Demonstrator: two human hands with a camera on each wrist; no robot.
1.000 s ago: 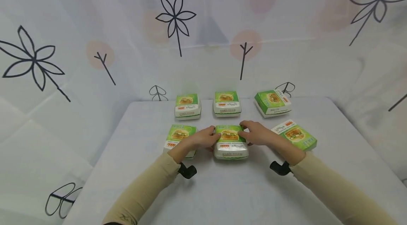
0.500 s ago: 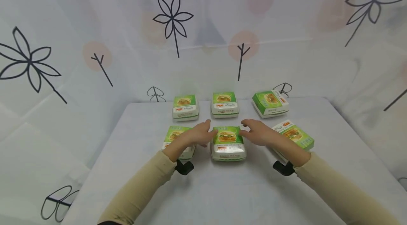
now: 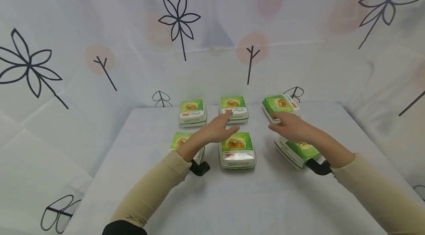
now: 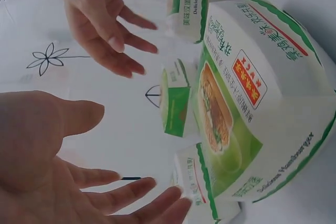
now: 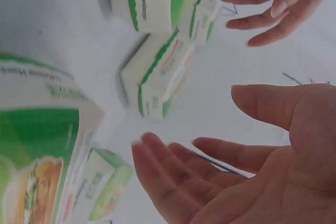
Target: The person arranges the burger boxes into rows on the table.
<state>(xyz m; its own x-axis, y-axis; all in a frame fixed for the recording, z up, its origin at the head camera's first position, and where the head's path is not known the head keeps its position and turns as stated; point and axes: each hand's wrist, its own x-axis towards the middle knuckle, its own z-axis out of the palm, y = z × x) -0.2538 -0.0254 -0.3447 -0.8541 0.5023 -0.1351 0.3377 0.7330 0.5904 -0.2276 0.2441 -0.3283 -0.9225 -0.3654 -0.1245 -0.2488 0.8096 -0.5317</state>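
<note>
Burger boxes in green and white stand in two rows of three. My left hand hovers with its fingers spread between the front left box and the front middle box, and hides part of the left one. In the left wrist view, the front middle box is large and apart from the hand. My right hand is above the front right box, fingers pointing left and nothing held. It covers part of that box and the lower edge of the back right box.
Behind stand the back left box and back middle box, close to the patterned cloth backdrop. The back right and front right boxes lie askew. A white cloth covers the table.
Both hands have let go of the front middle box, which stays put. The right hand has moved right, toward the front right box; the left hand has risen slightly.
</note>
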